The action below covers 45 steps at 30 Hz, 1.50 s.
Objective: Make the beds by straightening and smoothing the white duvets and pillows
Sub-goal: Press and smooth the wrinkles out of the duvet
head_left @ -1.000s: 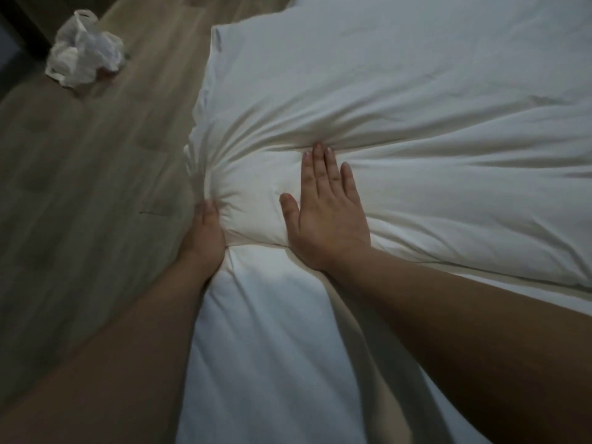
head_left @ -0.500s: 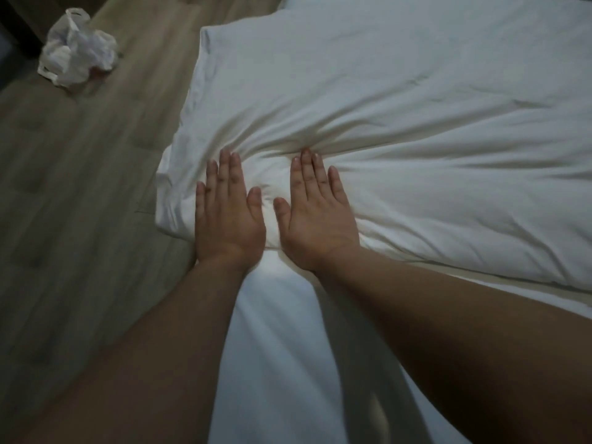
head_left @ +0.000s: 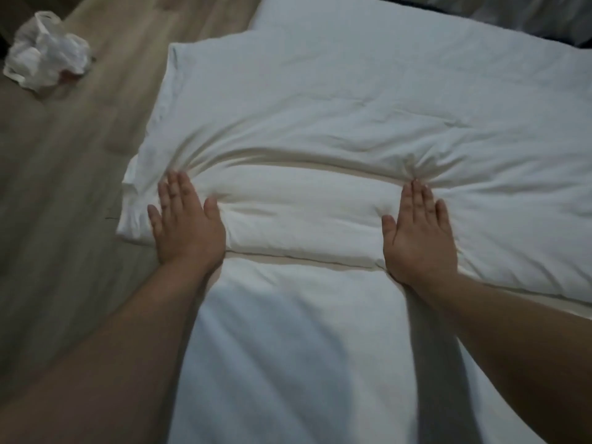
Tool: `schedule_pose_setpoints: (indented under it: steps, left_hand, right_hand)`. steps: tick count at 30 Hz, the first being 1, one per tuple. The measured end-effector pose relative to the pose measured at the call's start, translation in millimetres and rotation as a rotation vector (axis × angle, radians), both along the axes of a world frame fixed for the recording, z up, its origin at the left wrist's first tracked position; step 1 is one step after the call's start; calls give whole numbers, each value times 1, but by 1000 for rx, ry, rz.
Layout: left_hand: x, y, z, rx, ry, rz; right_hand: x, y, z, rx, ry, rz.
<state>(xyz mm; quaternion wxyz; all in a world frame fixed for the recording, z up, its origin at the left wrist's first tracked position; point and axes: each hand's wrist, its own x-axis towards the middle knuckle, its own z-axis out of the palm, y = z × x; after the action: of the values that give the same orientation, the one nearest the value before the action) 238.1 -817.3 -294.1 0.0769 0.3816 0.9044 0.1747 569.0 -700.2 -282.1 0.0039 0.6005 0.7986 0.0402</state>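
A white duvet point(head_left: 336, 116) lies across the bed, its near edge folded into a thick roll. My left hand point(head_left: 185, 225) presses flat on that roll near its left corner, fingers straight and together. My right hand point(head_left: 419, 235) presses flat on the same roll further right, fingers straight. Creases fan out from both sets of fingertips. Below the roll, the smooth white sheet point(head_left: 288, 363) covers the mattress between my forearms.
A wooden floor point(head_left: 64, 187) runs along the bed's left side. A crumpled white plastic bag point(head_left: 45, 64) lies on it at the far left. Darker bedding point(head_left: 512, 14) shows at the top right, behind the duvet.
My hands were side by side near the duvet's left corner. My right hand has since slid far to the right along the roll, and the left hand stays flat by the corner.
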Motion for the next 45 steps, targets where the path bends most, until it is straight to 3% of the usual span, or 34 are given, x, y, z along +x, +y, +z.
schedule_pose_setpoints:
  steps: [2,3,7,9,18,25,30,32,37,40,45]
  left_hand:
    - [32,10,18,16,0,81]
    - [57,17,27,76,59,20]
    - [166,62,30,171,272,-561]
    - [178,78,20,94,300,-646]
    - [173,76,-5,-36,329,-597]
    - [178,74,2,-17,309,-589]
    - [191,77,11,-35,286,-489]
    - [218,85,24,-10,321,-487]
    - [369,158,43,154,313,-823]
    - [437,191,31,73,274,-661]
    - [437,198,-2,-24,343,-600]
  right_hand:
    - [-2,-3,-1,3,10,-1]
    - [-1,-2,-2,-3,10,0]
    - [2,1,-5,27,26,16]
    - [2,1,-9,45,36,19]
    - [50,13,7,-12,19,175]
    - [248,61,11,-2,-21,-222]
    - [252,67,-4,1,31,-222]
    - [255,66,-5,-2,45,-209]
    - [259,69,-10,14,85,-200]
    - [263,68,-16,61,121,-191]
    - [264,72,-21,34,121,-140]
